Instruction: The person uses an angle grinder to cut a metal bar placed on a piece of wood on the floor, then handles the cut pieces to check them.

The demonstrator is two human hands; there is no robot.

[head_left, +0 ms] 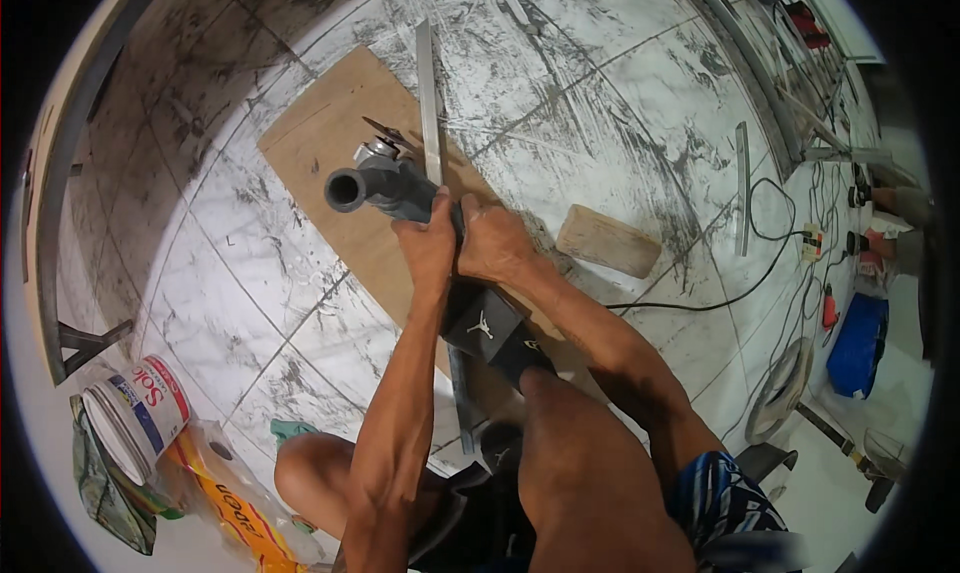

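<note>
With both hands I grip a dark grey angle grinder point(395, 186). My left hand point(428, 245) is closed around its body, thumb on top. My right hand point(495, 241) wraps the rear of the same tool beside it. The thin cutting disc point(382, 130) at the grinder's head stands just left of a long metal bar point(428, 93); whether they touch I cannot tell. The bar lies across a brown board point(320, 138), running away from me. My foot in a black slide sandal point(485, 323) presses over the bar behind my hands.
A wooden block point(608, 241) lies right of the board. A black cable point(700, 305) runs off to the right. At lower left are a white bucket point(135, 413) and a yellow plastic bag point(235, 508). A blue bag point(858, 345) and a metal strip point(742, 188) lie right.
</note>
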